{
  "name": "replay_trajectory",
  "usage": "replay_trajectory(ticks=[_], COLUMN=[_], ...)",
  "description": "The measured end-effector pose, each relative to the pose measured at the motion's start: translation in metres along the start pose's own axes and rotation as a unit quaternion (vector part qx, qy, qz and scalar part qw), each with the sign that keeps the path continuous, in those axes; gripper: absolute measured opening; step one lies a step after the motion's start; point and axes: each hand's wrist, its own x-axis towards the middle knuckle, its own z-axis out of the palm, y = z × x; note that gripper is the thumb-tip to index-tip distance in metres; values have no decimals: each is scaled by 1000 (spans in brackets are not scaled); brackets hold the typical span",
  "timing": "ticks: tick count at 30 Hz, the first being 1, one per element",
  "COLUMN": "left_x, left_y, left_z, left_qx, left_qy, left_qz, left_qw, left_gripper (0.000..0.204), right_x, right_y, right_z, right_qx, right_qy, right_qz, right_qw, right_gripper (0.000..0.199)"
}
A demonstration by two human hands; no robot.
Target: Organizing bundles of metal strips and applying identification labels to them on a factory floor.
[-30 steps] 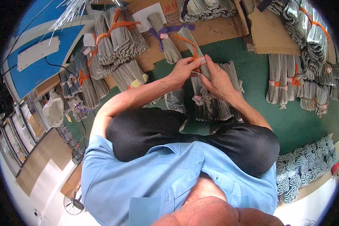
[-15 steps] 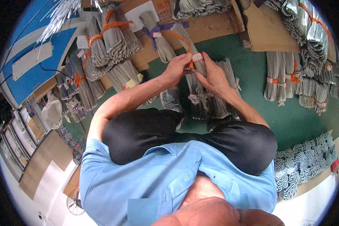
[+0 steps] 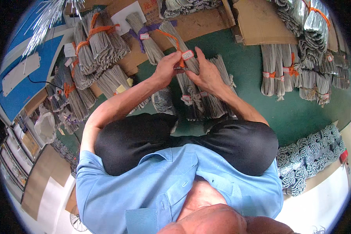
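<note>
Beyond my knees, a bundle of thin grey wires (image 3: 178, 38) is bound with an orange tie (image 3: 170, 35) and carries a small red-edged white label (image 3: 187, 55). My left hand (image 3: 167, 68) is closed, fingertips pinching the orange tie beside the label. On the other side, my right hand (image 3: 207, 76) cups the same bundle, thumb across its near end and fingers along its right edge. Part of the grip is hidden behind the bundle. Just below the hands lie more labelled grey bundles (image 3: 193, 99). A purple-tied bundle (image 3: 146, 41) rests to the left.
Orange-tied bundles (image 3: 103, 43) are stacked at the far left on cardboard. More tied bundles (image 3: 279, 72) lie at right on the green surface (image 3: 238, 50), near a cardboard box (image 3: 263, 23). Coiled striped bundles (image 3: 308, 160) sit at lower right. Loose shiny strands (image 3: 46, 23) jut in at upper left.
The whole scene has shifted left in the picture as the head view turned. Both hands stay on the same bundle, with hardly any change in their hold.
</note>
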Motion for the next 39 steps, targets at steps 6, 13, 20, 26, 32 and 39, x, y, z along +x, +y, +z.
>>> replay_trajectory(ticks=[6, 13, 20, 26, 32, 39], left_x=[-2, -1, -4, 33, 65, 88], left_y=[0, 0, 21, 44, 39, 37], left_z=[0, 16, -2, -102, -117, -134], left_qx=[3, 4, 164, 468, 618, 457], left_qy=[-3, -16, 5, 214, 428, 372], left_qz=[1, -1, -14, 299, 161, 136], left_qw=[1000, 1000, 986, 804, 640, 796], left_gripper=[34, 33, 46, 54, 79, 64], right_x=[-1, -6, -16, -101, -171, -191], right_y=[-4, 12, 32, 60, 121, 148], right_z=[-5, 3, -10, -91, -161, -216], right_qx=[20, -16, 41, 1, -158, -216], right_qy=[-13, 60, 75, 105, 197, 204], right_qz=[4, -89, -123, -23, 101, 188], right_qw=[1000, 994, 989, 994, 962, 936], right_gripper=[83, 70, 64, 65, 67, 70])
